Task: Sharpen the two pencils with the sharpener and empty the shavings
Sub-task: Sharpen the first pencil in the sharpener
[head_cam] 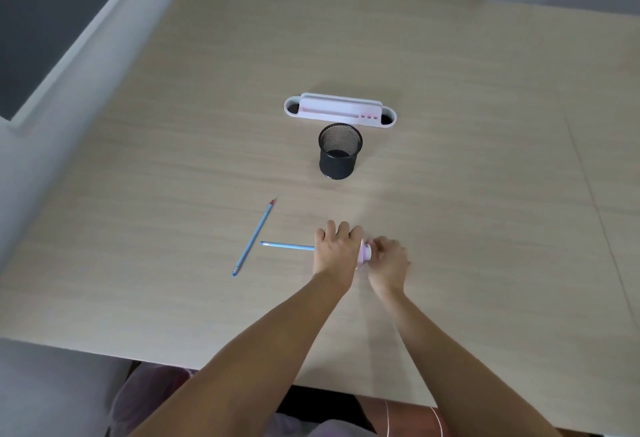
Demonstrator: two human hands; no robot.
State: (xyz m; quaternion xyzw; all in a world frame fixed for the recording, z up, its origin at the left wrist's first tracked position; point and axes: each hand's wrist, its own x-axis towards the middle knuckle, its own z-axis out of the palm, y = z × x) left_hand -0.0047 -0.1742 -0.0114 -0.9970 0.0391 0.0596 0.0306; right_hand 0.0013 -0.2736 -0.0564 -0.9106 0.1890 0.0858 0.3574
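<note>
Pencils are the business at this pale wood-grain table (450, 90), which fills most of the view. Toward its far side stands a long white plastic desk organiser (339, 111), and just in front of it a black wire-mesh cup (340, 151), both well apart from the hands. Nearer, a person's left hand (334, 249) is closed over the right end of a slim blue pencil (287, 246), fingers curled together round the shaft. That pencil's long axis runs left to right, its free end pointing away to the left. The right hand (388, 260) pinches a small pink-and-white sharpener (365, 254) between the two hands; how its fingers sit on it cannot be made out. The pencil's tip, hidden by the left hand, appears to be in the sharpener, so the coming twist probably turns on keeping shaft and sharpener in line. A second blue pencil, red-tipped (254, 237), lies loose and diagonal to the left, nearer the left hand.
</note>
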